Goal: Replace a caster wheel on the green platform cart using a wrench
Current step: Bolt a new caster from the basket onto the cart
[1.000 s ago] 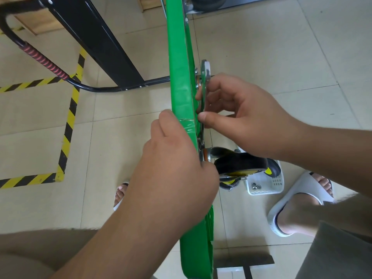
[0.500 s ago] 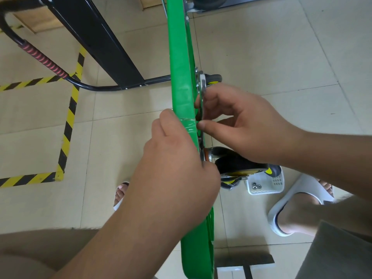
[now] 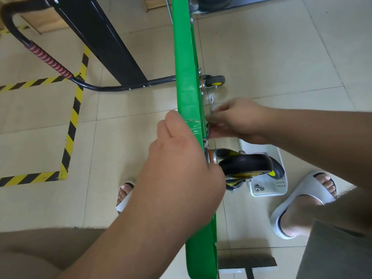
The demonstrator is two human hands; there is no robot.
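Edge-on, the green platform cart (image 3: 185,77) stands on its side on the tiled floor (image 3: 281,57). Its deck shows as a narrow green strip whose long axis runs from the far end of the view straight back toward the person. The underside faces right and the top face left. The folded black handle (image 3: 96,37) juts out to the deck's left, and its bent tube with a red ribbed grip meets the deck part-way along.

The left hand (image 3: 181,168) rises to the deck on a slanting forearm. With its back to the camera, it is curled over the deck's upper edge and grips it.

The right hand (image 3: 239,119) reaches in from the deck's right, forearm roughly square to the deck. Its thumb and fingertips pinch the wrench (image 3: 211,105) close to the underside.

The caster wheel (image 3: 245,164) sits against the underside beside the left hand. It sticks out to the right, with a black tyre and a yellow hub. A second black-and-yellow wheel shows partly behind it. Farther along the deck, a far caster (image 3: 215,80) projects the same way.

A white basket (image 3: 269,184) rests on the floor right of the deck, partly hidden by the caster wheel.

The wrench appears nearly edge-on as a thin metal strip, its long axis almost parallel with the deck. Its head points away from the person and its lower end lies by the bolts next to the caster's plate. I cannot tell whether it is seated on a bolt.

Two nuts (image 3: 258,187) lie in the basket.
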